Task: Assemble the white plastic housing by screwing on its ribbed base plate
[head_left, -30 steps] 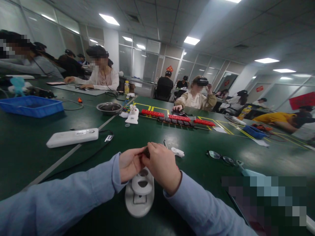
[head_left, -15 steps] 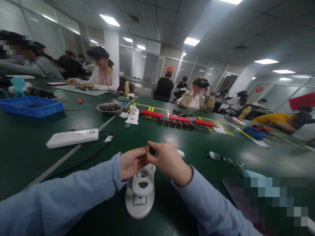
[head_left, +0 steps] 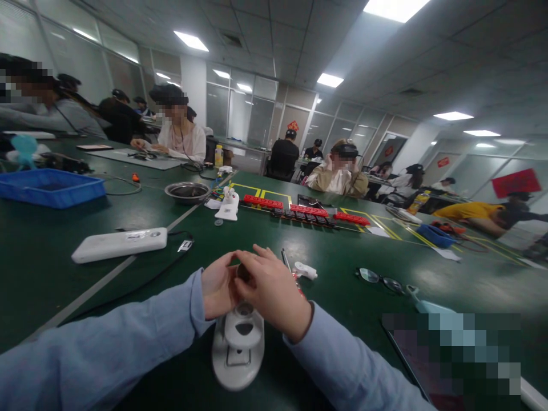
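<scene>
My left hand [head_left: 217, 287] and my right hand [head_left: 276, 288] meet over a white plastic housing [head_left: 237, 365] lying on the table. Between them is a small dark round part [head_left: 244, 273], mostly covered by my fingers. My right thumb and fingers close on it from the right, while my left fingers curl around its other side. The housing has a round opening near its far end and a dark recess below that. Just past my right hand lie a screwdriver [head_left: 286, 260], its red handle partly hidden, and a small white plastic piece [head_left: 306, 270].
A white casing [head_left: 120, 244] and a black cable lie left. Farther back are a metal bowl [head_left: 187, 193], a blue tray [head_left: 53, 197], a white stand-like part [head_left: 228, 205] and red strips [head_left: 308, 210]. Eyeglasses [head_left: 381, 279] lie right. Other people sit around the table.
Both hands have shifted slightly left and nearer the housing with the small dark round part. My right hand now covers more of it. The screwdriver and white piece show more clearly.
</scene>
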